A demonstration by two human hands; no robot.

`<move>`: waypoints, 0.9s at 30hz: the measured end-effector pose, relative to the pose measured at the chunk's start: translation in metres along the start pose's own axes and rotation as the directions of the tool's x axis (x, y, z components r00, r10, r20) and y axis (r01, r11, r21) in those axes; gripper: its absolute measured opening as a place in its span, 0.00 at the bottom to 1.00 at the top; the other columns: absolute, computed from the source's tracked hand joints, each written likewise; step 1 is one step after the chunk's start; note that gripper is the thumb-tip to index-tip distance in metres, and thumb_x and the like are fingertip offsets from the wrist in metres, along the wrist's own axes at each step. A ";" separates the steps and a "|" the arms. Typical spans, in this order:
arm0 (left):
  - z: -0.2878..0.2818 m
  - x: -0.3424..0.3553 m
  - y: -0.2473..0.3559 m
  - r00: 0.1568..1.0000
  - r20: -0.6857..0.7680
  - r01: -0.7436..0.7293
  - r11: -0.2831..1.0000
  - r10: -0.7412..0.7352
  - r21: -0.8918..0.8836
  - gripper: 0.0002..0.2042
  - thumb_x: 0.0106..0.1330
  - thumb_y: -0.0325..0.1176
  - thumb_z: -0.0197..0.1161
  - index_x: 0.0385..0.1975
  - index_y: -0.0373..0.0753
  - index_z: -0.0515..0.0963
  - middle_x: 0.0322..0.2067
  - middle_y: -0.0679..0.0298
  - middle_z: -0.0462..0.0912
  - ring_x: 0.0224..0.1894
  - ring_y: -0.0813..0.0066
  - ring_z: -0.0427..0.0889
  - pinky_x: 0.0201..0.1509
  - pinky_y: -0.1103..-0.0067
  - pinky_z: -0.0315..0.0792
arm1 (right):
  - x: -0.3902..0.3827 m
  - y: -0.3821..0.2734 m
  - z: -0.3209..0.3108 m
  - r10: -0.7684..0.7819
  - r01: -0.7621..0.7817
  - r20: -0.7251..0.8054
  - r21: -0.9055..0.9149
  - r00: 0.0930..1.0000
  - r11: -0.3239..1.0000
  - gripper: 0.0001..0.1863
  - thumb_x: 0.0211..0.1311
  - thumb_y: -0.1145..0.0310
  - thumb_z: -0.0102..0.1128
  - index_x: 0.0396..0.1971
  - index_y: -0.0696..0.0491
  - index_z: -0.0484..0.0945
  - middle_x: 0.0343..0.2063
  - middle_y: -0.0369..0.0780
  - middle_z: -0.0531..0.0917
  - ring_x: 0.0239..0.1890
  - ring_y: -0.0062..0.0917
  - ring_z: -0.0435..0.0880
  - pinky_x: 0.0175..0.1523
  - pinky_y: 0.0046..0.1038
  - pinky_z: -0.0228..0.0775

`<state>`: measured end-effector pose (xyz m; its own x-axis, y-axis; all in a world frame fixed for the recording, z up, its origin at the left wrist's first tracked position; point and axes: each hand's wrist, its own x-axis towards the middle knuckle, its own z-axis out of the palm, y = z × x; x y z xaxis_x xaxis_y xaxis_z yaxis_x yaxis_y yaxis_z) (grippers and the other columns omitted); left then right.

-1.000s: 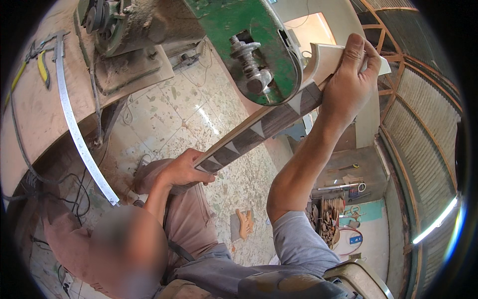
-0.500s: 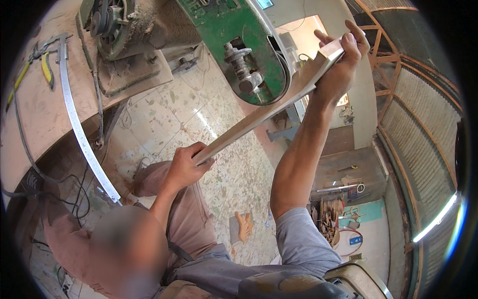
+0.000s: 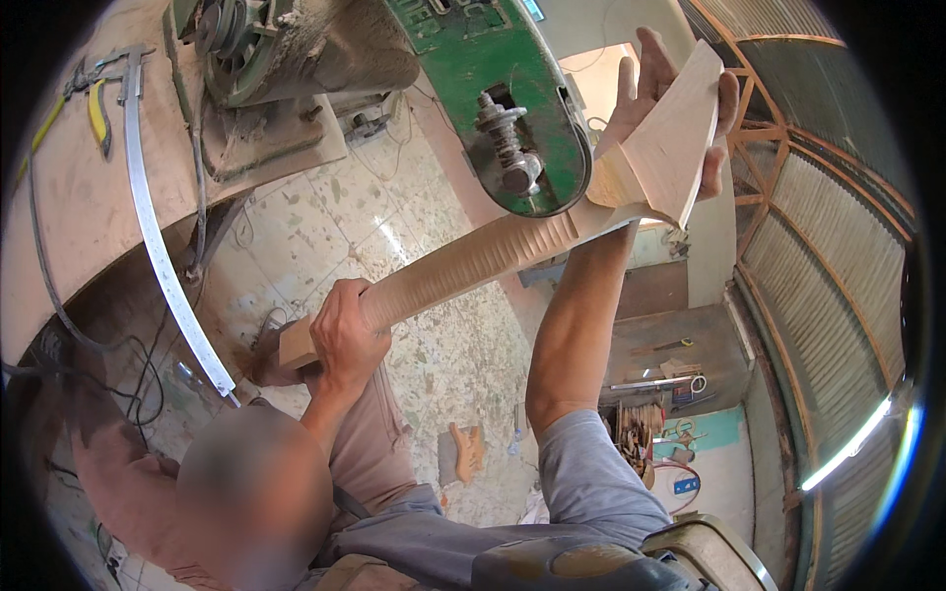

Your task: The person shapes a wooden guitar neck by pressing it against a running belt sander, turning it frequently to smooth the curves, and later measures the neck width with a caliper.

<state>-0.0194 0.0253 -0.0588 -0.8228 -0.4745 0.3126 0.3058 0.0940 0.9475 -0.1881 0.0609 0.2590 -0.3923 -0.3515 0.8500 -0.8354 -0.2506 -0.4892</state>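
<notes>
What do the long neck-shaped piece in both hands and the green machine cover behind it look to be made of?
Neck-shaped piece: bare, unfinished pale wood, by its matt tan colour and rough ridged cut marks along the shaft. The left hand grips its narrow end and the right hand its wide end. Green cover: probably painted metal, with a smooth, scuffed, dusty coat and a bolted knob.

Far ahead of me stands a green band saw (image 3: pixel 493 98) with a bolt and wheel hub showing on its cover. To my left a long metal ruler (image 3: pixel 158 236) curves along the dusty counter (image 3: pixel 59 197), with yellow-handled pliers (image 3: pixel 96 110) beyond it. Below lies a speckled tiled floor (image 3: pixel 345 217); a small guitar-shaped wooden cutout (image 3: pixel 466 451) rests on it. Corrugated metal sheeting (image 3: pixel 838 295) runs along the right.
</notes>
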 end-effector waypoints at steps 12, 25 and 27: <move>0.001 -0.008 0.003 0.996 -0.083 -0.041 0.999 0.043 0.026 0.19 0.47 0.20 0.67 0.42 0.36 0.75 0.38 0.52 0.80 0.42 0.45 0.81 0.47 0.59 0.74 | 0.002 -0.002 0.013 0.038 -0.038 -0.011 -0.031 0.999 0.999 0.47 0.62 0.36 0.55 0.77 0.46 0.60 0.64 0.60 0.76 0.72 0.46 0.70 0.78 0.46 0.45; -0.002 0.001 -0.005 1.000 -0.013 -0.026 0.999 0.025 -0.028 0.19 0.47 0.19 0.69 0.41 0.37 0.77 0.35 0.54 0.82 0.38 0.48 0.84 0.42 0.61 0.77 | -0.004 -0.016 0.024 0.048 -0.059 -0.079 -0.131 0.996 0.990 0.48 0.62 0.36 0.55 0.78 0.44 0.58 0.68 0.58 0.73 0.76 0.46 0.65 0.80 0.46 0.35; -0.003 0.003 -0.004 0.999 -0.014 -0.036 0.999 0.035 -0.032 0.19 0.47 0.19 0.69 0.41 0.38 0.77 0.35 0.55 0.82 0.38 0.48 0.85 0.41 0.62 0.78 | -0.009 -0.015 0.029 -0.009 -0.007 -0.056 -0.271 0.998 0.963 0.48 0.62 0.36 0.55 0.78 0.45 0.59 0.68 0.57 0.73 0.75 0.47 0.66 0.79 0.45 0.42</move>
<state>-0.0216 0.0207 -0.0620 -0.8050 -0.4828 0.3447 0.3502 0.0823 0.9331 -0.1610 0.0416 0.2530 -0.4057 -0.2980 0.8641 -0.9059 0.0052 -0.4235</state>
